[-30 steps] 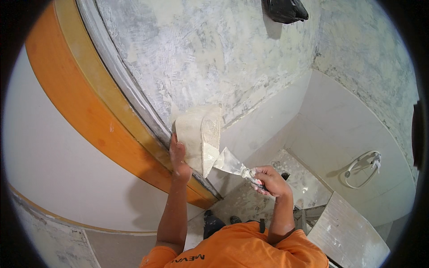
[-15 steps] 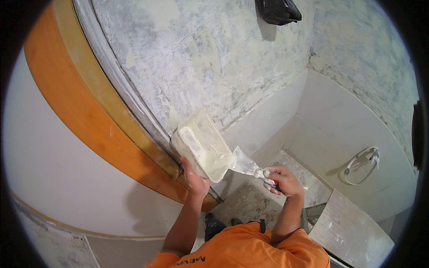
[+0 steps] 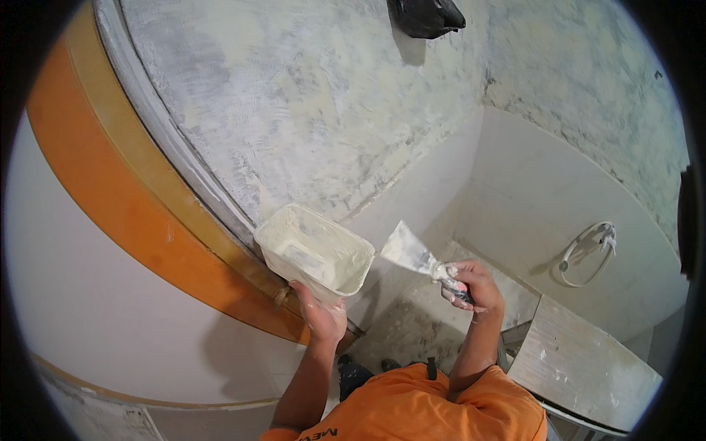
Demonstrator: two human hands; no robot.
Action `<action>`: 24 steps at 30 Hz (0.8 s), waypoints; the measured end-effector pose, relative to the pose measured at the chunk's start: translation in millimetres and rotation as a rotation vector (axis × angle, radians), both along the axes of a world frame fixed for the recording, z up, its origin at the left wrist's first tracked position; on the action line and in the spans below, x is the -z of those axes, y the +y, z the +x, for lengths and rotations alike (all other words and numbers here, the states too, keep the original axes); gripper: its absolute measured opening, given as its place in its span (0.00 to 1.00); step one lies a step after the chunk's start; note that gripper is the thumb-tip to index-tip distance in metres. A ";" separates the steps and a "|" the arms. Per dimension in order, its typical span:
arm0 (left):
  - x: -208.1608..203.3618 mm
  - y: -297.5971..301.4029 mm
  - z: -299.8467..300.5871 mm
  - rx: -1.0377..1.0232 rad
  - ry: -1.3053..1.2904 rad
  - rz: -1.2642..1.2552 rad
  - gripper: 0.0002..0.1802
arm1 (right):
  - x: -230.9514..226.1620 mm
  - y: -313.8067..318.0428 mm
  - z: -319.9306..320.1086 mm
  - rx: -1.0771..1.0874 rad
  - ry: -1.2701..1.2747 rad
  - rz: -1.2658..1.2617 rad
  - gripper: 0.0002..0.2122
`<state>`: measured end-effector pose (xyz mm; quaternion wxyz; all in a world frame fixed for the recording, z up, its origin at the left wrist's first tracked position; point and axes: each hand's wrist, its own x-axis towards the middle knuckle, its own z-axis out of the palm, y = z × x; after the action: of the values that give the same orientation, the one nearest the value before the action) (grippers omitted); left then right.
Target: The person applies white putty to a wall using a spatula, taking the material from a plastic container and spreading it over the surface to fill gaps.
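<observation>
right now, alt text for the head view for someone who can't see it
Seen from above, a person in an orange shirt holds a white plastic tub of pale filler up in the left hand and a wide putty knife in the right hand, blade beside the tub. Ahead is a patchy grey skimmed wall above white tiles.

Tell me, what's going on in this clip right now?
A person in an orange shirt stands in a tiled room facing a rough, patchily plastered wall. The left hand holds up a white tub with pale filler inside. The right hand grips a putty knife, its blade smeared white and held just beside the tub's rim, not touching the wall. A hose ring hangs on the tiled wall at right.
</observation>
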<state>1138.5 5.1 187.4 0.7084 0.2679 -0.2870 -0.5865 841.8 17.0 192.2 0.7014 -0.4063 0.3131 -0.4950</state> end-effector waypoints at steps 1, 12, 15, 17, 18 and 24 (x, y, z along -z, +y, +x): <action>-5.4 0.8 0.2 0.009 0.002 -0.006 0.49 | -3.3 -0.7 2.1 0.025 -0.038 0.006 0.13; -27.2 15.6 20.8 0.216 0.215 0.078 0.35 | 18.7 -44.6 93.2 0.065 -0.599 0.008 0.21; -52.5 33.4 22.5 0.216 0.053 0.030 0.34 | 0.7 -53.3 119.1 0.190 -0.330 -0.170 0.16; -60.1 45.1 24.5 0.162 -0.059 -0.042 0.33 | -12.4 -57.1 136.8 0.244 -0.192 -0.251 0.11; -64.6 52.6 30.2 0.163 -0.046 -0.068 0.32 | -12.2 -64.2 146.9 0.265 -0.120 -0.280 0.11; -80.4 64.2 74.1 0.584 0.561 -0.107 0.35 | -15.2 -112.5 169.6 0.559 0.269 -0.538 0.11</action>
<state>1212.7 69.3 267.8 0.5759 -0.0324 -0.1767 -0.7975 1011.4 -95.6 207.4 0.3613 -0.5357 0.3595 -0.6733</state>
